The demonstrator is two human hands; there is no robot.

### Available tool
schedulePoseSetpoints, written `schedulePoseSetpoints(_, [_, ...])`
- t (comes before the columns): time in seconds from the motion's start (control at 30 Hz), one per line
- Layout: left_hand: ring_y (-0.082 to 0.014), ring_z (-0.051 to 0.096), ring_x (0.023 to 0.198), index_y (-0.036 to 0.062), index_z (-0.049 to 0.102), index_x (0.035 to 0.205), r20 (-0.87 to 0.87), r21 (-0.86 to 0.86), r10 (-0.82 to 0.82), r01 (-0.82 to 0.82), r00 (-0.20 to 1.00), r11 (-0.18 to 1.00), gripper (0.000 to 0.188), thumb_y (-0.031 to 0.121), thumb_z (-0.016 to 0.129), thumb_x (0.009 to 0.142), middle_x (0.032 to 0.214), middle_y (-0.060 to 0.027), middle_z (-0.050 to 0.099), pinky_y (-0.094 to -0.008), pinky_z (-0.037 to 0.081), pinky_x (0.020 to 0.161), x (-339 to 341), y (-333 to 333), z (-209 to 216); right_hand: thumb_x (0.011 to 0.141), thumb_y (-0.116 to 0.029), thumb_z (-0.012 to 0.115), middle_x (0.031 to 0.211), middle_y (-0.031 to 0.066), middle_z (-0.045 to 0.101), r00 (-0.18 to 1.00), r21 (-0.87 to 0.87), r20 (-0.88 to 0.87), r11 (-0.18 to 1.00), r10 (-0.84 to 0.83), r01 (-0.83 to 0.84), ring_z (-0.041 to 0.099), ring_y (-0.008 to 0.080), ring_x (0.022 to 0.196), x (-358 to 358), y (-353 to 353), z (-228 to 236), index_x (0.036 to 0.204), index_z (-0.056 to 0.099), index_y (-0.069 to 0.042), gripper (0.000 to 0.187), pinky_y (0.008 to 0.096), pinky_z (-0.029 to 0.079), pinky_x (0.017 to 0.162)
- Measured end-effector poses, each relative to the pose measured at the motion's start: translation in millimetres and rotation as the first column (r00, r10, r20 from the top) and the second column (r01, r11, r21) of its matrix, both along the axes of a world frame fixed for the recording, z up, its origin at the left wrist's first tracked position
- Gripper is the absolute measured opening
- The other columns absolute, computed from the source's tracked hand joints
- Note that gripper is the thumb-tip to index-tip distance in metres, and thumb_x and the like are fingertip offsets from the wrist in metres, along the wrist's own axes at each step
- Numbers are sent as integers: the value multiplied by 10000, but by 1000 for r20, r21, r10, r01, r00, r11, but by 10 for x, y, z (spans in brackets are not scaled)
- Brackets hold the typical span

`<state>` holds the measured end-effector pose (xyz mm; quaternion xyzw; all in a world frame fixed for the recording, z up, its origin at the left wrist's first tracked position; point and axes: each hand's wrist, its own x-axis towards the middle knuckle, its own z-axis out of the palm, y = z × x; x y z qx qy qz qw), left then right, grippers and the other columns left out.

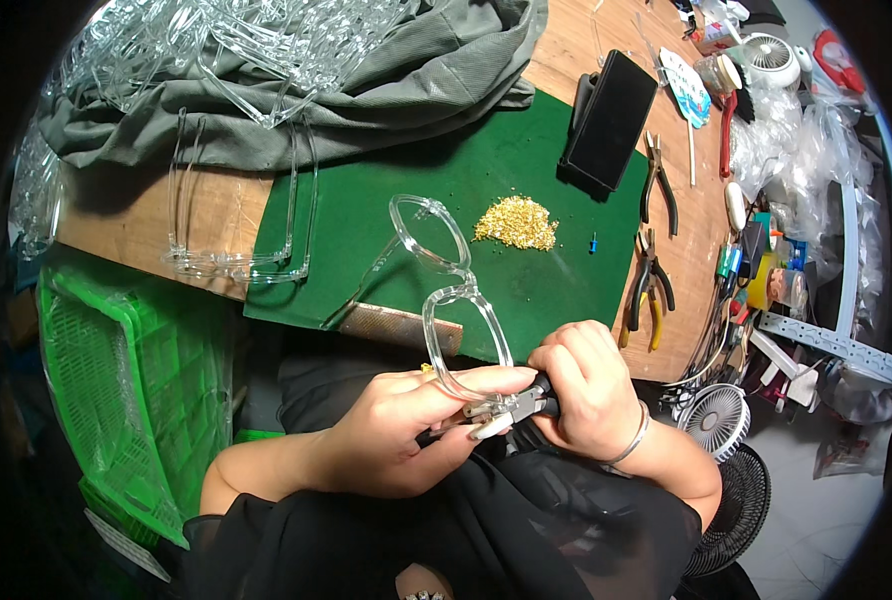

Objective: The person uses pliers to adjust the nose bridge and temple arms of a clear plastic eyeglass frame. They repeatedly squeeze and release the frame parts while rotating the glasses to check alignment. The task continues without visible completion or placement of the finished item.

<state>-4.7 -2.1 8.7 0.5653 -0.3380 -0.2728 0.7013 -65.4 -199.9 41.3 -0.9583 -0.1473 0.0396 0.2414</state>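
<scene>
My left hand (391, 430) grips a clear plastic eyeglass frame (469, 291) near its lower hinge corner, thumb and fingers pinching it. The frame tilts upward over the mat's front edge, and no lenses can be made out in it. My right hand (591, 390) is closed round the dark handles of a pair of pliers (528, 402). Their metal jaws meet the frame's corner by my left fingertips; what lies between the jaws is hidden. Beyond, a heap of tiny gold-coloured metal parts (518, 222) lies on the green mat (366, 170).
Another clear frame (291, 272) rests at the mat's left. Many clear frames (296, 50) pile on grey cloth (446, 75). A black phone (614, 120), two pliers (656, 180) and a small blue piece (594, 243) lie rightward. A green crate (131, 390) stands left, fans (716, 418) right.
</scene>
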Motion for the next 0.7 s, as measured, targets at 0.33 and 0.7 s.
schedulePoseSetpoints(0.33, [-85,542,633,-10,534,1128,-77,80,-84,90,994,993,432,-15,694,726,1056,-135,627,-195,434,546,5,34,56,597,-117,662,735,100,478,995,31,83,998,-56,53,496,266,693,-37,58,-111,780,512,-36,251,357,390,654])
schedulePoseSetpoints(0.7, [-220,637,825,-12,544,1135,-15,34,-10,11,1000,999,377,-1,650,772,1021,-121,625,-280,508,720,-70,8,-5,626,-104,673,676,82,446,997,38,50,998,-53,51,468,247,631,-67,60,-126,727,505,-50,204,343,378,595])
